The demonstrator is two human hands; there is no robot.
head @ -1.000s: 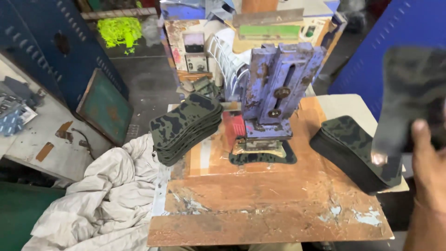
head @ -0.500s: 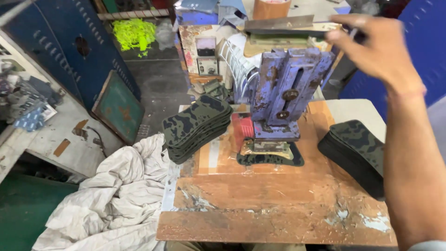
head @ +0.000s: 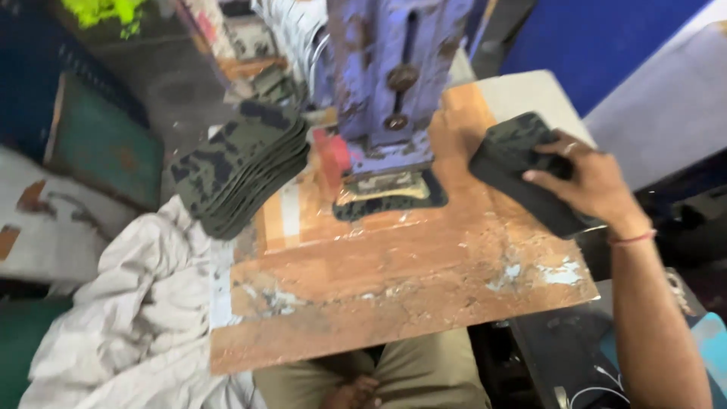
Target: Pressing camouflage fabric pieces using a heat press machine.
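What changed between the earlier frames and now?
The right hand, half a second ago up at the top of the purple press, has come down onto the dark camouflage stack on the right and rests on its top pieces. The camera has moved in closer. The left stack of camouflage pieces, the piece under the press, the white cloth and the worn wooden board stayed put.

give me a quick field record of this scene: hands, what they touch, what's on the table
right hand: resting on the dark camouflage stack at the table's right edge
left hand: low by the lap, touching nothing clear
press: purple, upright at the back of the wooden table
under press: one camouflage piece
left stack: camouflage pieces, fanned
cloth: pale, crumpled, left of table
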